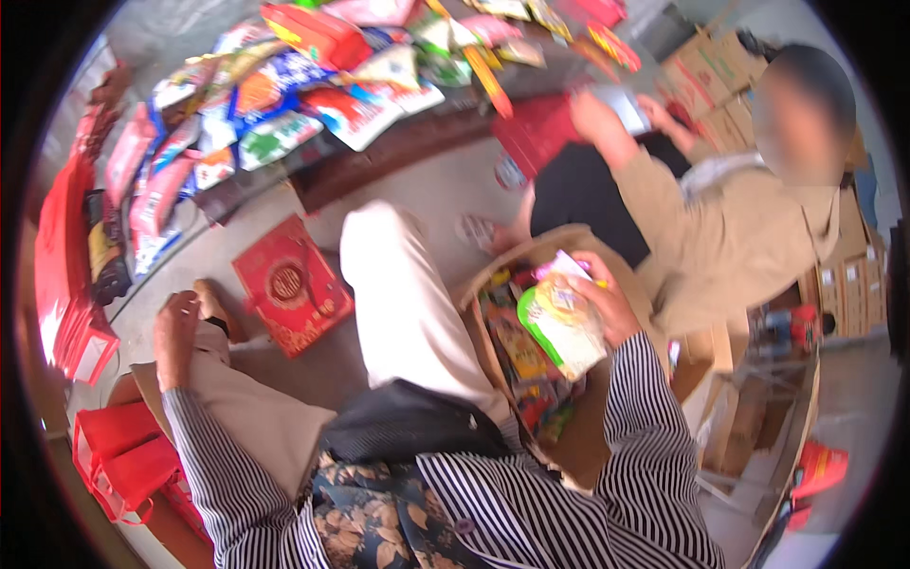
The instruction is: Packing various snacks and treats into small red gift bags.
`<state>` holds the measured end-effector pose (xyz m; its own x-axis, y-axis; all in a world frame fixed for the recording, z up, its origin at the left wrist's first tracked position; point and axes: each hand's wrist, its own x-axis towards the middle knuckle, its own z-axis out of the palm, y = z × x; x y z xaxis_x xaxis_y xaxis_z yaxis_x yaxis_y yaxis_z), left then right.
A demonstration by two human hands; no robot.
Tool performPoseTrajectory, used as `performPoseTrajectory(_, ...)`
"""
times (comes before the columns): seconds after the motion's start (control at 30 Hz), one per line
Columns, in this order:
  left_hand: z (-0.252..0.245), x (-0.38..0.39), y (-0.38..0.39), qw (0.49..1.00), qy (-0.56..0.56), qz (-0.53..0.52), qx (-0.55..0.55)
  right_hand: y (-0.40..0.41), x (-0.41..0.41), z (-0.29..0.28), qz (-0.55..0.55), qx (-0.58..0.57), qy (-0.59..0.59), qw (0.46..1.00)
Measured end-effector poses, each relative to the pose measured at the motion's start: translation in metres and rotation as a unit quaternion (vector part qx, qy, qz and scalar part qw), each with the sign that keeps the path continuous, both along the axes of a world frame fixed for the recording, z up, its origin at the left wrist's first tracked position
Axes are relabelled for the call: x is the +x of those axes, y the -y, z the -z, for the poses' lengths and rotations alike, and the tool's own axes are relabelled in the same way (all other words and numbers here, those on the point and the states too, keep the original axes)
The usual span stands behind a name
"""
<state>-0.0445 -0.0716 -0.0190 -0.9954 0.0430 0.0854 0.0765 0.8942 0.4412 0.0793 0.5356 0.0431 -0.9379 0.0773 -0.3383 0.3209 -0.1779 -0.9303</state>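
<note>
Over a cardboard box (625, 277) at my right side, my right hand (608, 306) grips several small snack packets (565, 327). One is white and green, another is partly clear, and a purple-and-white one shows behind them. Loose colourful packets (522, 341) lie inside the box. My left hand (176, 338) is by my left leg with its fingers curled; blur hides whether it holds anything. On the floor in front of me lies a red gift box (293, 284) with a round printed emblem.
A low dark table (370, 163) bears a heap of bagged snacks (277, 92). Folded red bags (67, 277) stack at left; red gift bags (128, 455) sit lower left. At right a seated person (732, 235) holds a red bag (537, 131). Cartons (718, 78) stand behind.
</note>
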Motion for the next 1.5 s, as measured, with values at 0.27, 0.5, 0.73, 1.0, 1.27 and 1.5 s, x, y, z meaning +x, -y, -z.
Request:
performPoseTrajectory(0.27, -0.013, 0.007, -0.008, 0.999, -0.007, -0.040, 0.024, 0.086, -0.111, -0.061, 0.017, -0.075, -0.060, 0.995)
performPoseTrajectory(0.5, -0.020, 0.011, -0.011, 0.998, -0.019, -0.046, 0.033, 0.203, -0.266, -0.097, -0.045, -0.165, -0.128, 0.977)
performPoseTrajectory(0.73, -0.027, 0.008, -0.016, 0.998, -0.018, -0.049, 0.046, 0.341, -0.424, -0.128, -0.012, -0.184, -0.186, 0.965)
performPoseTrajectory(1.0, -0.026, 0.007, -0.016, 0.997, -0.042, -0.033, 0.058, 0.321, -0.379, -0.108, -0.053, 0.029, -0.216, 0.975)
performPoseTrajectory(1.27, -0.028, 0.006, -0.020, 0.998, -0.018, -0.026, 0.047, 0.226, -0.256, -0.075, -0.146, 0.022, -0.238, 0.960)
performPoseTrajectory(1.5, -0.023, 0.004, -0.023, 0.997, -0.001, 0.007, 0.073, 0.146, -0.163, -0.017, -0.134, 0.041, -0.125, 0.982)
